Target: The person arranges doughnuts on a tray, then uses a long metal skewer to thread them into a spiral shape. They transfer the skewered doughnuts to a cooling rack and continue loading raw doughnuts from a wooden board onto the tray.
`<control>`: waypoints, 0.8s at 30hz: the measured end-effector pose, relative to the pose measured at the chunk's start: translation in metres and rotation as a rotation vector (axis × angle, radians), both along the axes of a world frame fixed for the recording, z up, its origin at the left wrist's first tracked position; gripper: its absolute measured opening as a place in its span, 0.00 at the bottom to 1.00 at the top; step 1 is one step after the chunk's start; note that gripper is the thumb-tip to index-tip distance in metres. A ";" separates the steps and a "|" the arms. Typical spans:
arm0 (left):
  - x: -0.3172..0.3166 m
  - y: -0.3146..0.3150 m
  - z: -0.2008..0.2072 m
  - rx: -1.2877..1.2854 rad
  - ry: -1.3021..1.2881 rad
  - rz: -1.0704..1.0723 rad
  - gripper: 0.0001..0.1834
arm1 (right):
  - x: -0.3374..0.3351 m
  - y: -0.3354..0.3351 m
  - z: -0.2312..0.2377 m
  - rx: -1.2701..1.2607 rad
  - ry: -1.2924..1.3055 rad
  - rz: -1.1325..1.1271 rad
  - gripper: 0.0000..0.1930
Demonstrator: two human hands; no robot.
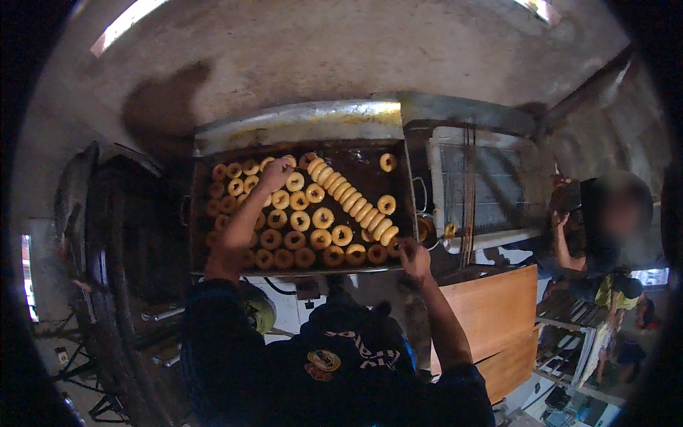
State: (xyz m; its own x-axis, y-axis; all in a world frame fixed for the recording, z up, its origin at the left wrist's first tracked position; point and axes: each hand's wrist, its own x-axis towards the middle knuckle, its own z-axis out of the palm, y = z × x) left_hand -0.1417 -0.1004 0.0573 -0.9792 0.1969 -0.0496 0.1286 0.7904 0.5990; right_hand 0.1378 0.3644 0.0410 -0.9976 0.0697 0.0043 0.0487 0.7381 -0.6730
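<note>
A wide fryer pan of dark oil lies before me, with many ring doughnuts floating in it, some golden and some browner. Across its middle runs a slanting row of pale doughnuts, lined up tightly face to face as if threaded on a stick, which the doughnuts hide. My right hand is closed at the row's near right end, over the pan's front edge, and seems to grip the stick's end. Over the far left doughnuts, my left hand has its fingers drawn together; what they hold is too small to tell.
A raised metal guard backs the pan. To its right are a wire-grid tray, thin upright sticks and a wooden board. Another person stands at the far right, holding something dark. Dark equipment fills the left side.
</note>
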 end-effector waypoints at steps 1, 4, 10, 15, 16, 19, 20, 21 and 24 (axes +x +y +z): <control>0.001 0.005 0.002 -0.049 0.000 -0.020 0.13 | -0.003 -0.003 0.000 0.036 -0.046 -0.008 0.13; 0.012 0.021 -0.016 -0.123 -0.030 -0.070 0.11 | 0.000 0.002 0.016 0.186 -0.201 -0.034 0.15; -0.030 -0.027 -0.046 -0.322 0.060 0.157 0.12 | -0.002 -0.012 0.025 0.245 -0.173 0.010 0.14; -0.031 -0.040 -0.009 -0.067 -0.076 0.063 0.12 | -0.014 -0.003 -0.004 0.059 -0.025 -0.009 0.12; -0.029 -0.036 0.009 0.000 -0.035 -0.001 0.12 | -0.011 0.006 -0.007 -0.024 0.001 -0.024 0.11; 0.003 -0.080 0.036 0.161 0.034 -0.004 0.12 | -0.009 0.007 -0.012 -0.241 0.039 0.028 0.10; 0.009 -0.051 0.053 0.159 0.037 -0.023 0.12 | -0.001 0.021 -0.007 -0.214 0.016 -0.003 0.11; 0.022 -0.034 0.068 0.137 0.044 -0.022 0.12 | 0.004 0.026 -0.005 -0.207 -0.007 -0.011 0.11; 0.046 -0.020 0.056 0.058 0.060 0.023 0.10 | 0.001 0.026 -0.020 -0.039 -0.047 -0.059 0.12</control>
